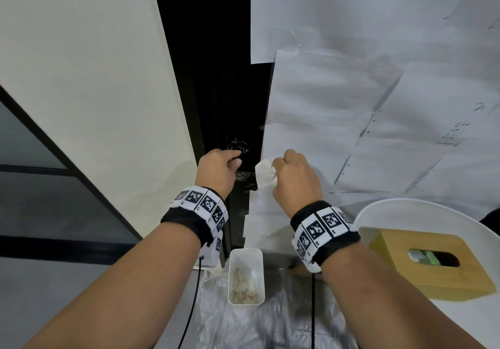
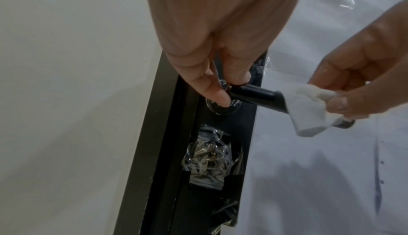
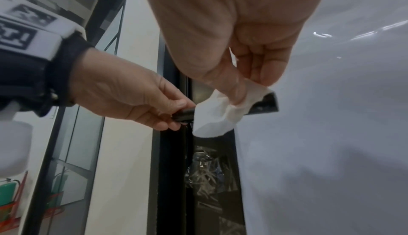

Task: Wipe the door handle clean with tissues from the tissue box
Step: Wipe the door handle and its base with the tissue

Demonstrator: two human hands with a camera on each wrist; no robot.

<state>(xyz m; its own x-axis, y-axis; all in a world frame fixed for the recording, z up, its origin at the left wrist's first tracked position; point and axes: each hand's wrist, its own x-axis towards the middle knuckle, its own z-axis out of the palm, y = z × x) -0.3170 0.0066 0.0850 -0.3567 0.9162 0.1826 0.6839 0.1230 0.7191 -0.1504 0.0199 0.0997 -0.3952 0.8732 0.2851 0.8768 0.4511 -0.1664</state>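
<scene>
Our right hand (image 2: 362, 74) pinches the tissue (image 2: 309, 109) round the door handle's (image 2: 256, 95) outer end; our left hand (image 2: 212, 34) pinches its base, lever running sideways between them.

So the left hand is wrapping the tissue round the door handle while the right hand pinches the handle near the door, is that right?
The hands are swapped. In the left wrist view, the right hand wraps the tissue round the door handle, while the left hand pinches the handle near the door.

Tissue box (image 1: 430, 262) right of bin (image 1: 246, 278)
</scene>
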